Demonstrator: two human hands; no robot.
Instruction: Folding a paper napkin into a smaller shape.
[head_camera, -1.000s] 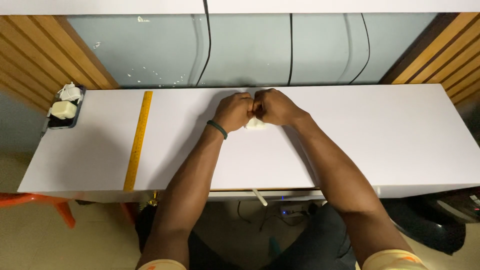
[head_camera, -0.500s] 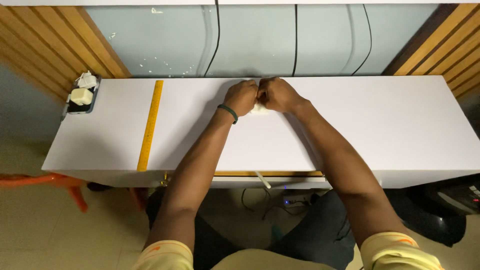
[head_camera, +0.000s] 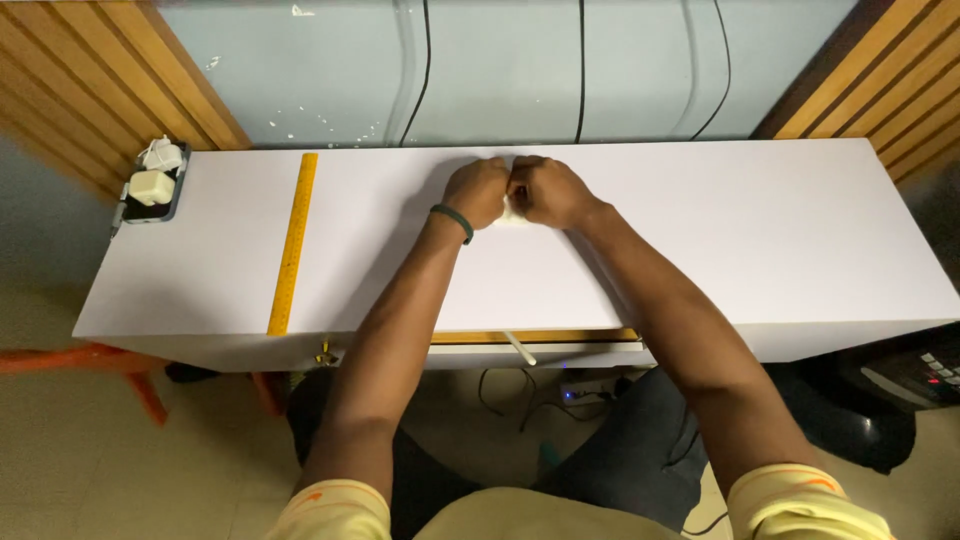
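Small white object (head_camera: 513, 212), that's what both hands are bunched around here, out on the far-middle part of the white table (head_camera: 800, 230), close to the back edge by the pale wall. Honestly can't tell what it is, only a sliver of white shows between the knuckles. Could be paper or a bit of cloth, too hidden to say.

Left hand (head_camera: 478, 192) is curled into a fist with a dark green wristband (head_camera: 452, 222) just behind it, right hand (head_camera: 548, 192) curled the same way, and the two are touching knuckle to knuckle. Both look closed on the white thing, pinching it from either side.

My read is this is the middle of working it with the fingers, folding or pressing or pulling at it, not picking up or putting down. Whatever comes next probably needs small careful finger work while keeping it pinned to the tabletop so it doesn't slip.

Other stuff: a yellow ruler (head_camera: 292, 243) lies front-to-back well off to the left, and a dark tray (head_camera: 150, 190) with white chargers sits at the far left corner. Neither is near the hands.
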